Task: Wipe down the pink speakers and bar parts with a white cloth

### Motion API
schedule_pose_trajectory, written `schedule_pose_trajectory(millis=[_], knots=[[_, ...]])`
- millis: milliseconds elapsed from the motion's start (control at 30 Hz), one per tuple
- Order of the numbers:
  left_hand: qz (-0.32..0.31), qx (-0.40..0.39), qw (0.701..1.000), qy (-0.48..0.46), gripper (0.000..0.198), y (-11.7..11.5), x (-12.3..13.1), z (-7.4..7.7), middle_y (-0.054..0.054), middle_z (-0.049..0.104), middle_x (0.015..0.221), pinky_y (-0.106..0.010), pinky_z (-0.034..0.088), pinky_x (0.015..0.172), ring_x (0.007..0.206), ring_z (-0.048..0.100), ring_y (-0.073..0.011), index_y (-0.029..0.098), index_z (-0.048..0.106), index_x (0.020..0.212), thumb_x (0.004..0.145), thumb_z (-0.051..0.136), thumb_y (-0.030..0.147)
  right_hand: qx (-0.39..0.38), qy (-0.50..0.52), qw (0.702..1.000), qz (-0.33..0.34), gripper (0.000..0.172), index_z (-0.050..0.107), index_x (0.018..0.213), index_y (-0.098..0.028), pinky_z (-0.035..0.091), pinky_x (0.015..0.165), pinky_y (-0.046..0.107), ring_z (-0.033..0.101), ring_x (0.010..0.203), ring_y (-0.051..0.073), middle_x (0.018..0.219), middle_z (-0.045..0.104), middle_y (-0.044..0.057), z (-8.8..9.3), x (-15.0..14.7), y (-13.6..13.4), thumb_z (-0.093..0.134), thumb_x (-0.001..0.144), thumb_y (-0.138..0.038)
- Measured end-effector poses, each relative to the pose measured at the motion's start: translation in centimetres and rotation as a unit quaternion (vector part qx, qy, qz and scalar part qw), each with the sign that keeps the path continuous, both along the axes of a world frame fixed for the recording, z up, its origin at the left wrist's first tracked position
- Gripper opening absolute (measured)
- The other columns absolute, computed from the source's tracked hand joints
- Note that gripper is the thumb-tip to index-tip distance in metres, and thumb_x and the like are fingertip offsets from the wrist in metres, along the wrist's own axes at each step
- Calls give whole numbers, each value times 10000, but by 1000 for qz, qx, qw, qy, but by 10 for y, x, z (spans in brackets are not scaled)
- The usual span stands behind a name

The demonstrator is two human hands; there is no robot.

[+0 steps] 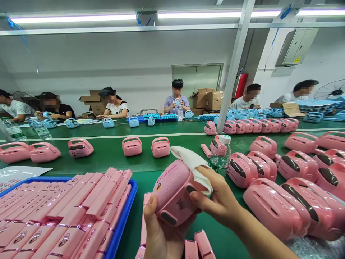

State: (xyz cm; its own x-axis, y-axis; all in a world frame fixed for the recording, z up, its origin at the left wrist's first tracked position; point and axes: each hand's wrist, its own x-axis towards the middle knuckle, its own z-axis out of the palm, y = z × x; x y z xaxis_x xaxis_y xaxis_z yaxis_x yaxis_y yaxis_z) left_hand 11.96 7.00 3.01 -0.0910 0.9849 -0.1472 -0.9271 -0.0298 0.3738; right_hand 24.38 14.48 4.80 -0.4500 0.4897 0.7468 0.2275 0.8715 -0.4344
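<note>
My left hand grips a pink handbag-shaped speaker from below, thumb up along its side. My right hand pinches a white cloth and presses it against the speaker's upper right side. Both hands are just above the near edge of the green belt. A clear water bottle with a white cap stands right behind the cloth.
A blue tray of several pink rectangular parts lies at my left. More pink speakers crowd the right side and dot the belt. Loose pink parts lie under my hands. Across the belt sit several people handling blue speakers. A white post rises mid-table.
</note>
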Motion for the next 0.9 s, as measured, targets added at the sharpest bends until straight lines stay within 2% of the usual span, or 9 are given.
schedule_pose_trajectory(millis=[100, 233, 300, 433, 533, 600, 700, 800, 900], knots=[[18, -16, 1000, 8, 341, 2, 0, 3, -136, 725, 853, -361, 538, 775, 840, 682, -202, 202, 734, 895, 895, 415, 325, 10, 0, 1000, 9, 72, 523, 837, -194, 434, 581, 270, 550, 737, 193, 763, 567, 52, -5, -1, -4, 459, 822, -223], [-12, -14, 1000, 8, 327, 4, 0, 2, -107, 727, 885, -341, 548, 761, 790, 686, -191, 200, 729, 913, 885, 433, 336, 81, -8, 996, 42, 224, 589, 922, -232, 450, 787, 354, 528, 1050, 270, 1111, 579, 101, -12, 0, -5, 468, 768, -125], [-9, -11, 1000, 6, 320, 4, 1, 0, -99, 726, 893, -332, 556, 741, 785, 686, -194, 200, 726, 928, 880, 442, 340, 71, -13, 997, 37, 225, 593, 944, -231, 462, 763, 351, 558, 983, 264, 1070, 601, 100, -12, 1, -1, 466, 779, -145], [-2, -4, 1000, -1, 287, 4, 2, -5, -98, 728, 869, -343, 564, 723, 782, 688, -212, 207, 724, 939, 857, 489, 349, -5, -5, 1000, 9, 252, 552, 1001, -178, 491, 691, 333, 564, 694, 214, 731, 577, 49, -8, 3, 4, 456, 856, -360], [-16, 11, 1000, -21, 240, 3, -1, -7, -99, 731, 840, -362, 563, 721, 778, 690, -238, 223, 736, 895, 804, 573, 373, -59, 22, 997, 51, 416, 547, 1005, -191, 443, 881, 395, 562, 775, 230, 781, 552, 48, -5, 3, 2, 418, 851, -554], [-24, 24, 999, -27, 253, 3, -4, -7, -126, 728, 854, -348, 558, 729, 827, 683, -259, 199, 738, 898, 789, 594, 376, -87, 42, 991, 90, 439, 493, 1142, -210, 425, 920, 385, 565, 868, 238, 916, 564, 68, -7, 1, -2, 409, 866, -541], [-56, 17, 998, -30, 345, 4, -8, -9, -155, 720, 889, -338, 559, 694, 847, 673, -296, 160, 733, 920, 731, 644, 435, -75, 98, 989, 87, 471, 315, 1331, -246, 495, 775, 302, 586, 818, 204, 989, 577, 65, -14, -3, -10, 422, 904, -416], [-78, 10, 996, -43, 409, 5, -9, -13, -141, 724, 882, -359, 554, 648, 780, 676, -290, 178, 731, 929, 699, 647, 506, 15, 144, 989, 12, 373, 382, 1277, -256, 495, 632, 274, 566, 695, 185, 866, 578, 44, -21, -6, -14, 430, 910, -297], [-80, 12, 996, -36, 574, 5, -9, -15, -159, 718, 886, -406, 541, 664, 768, 667, -289, 162, 721, 952, 704, 543, 648, 81, 142, 986, -19, 296, 460, 1181, -248, 475, 618, 295, 534, 695, 196, 819, 549, 44, -26, -6, -16, 448, 886, -224]])
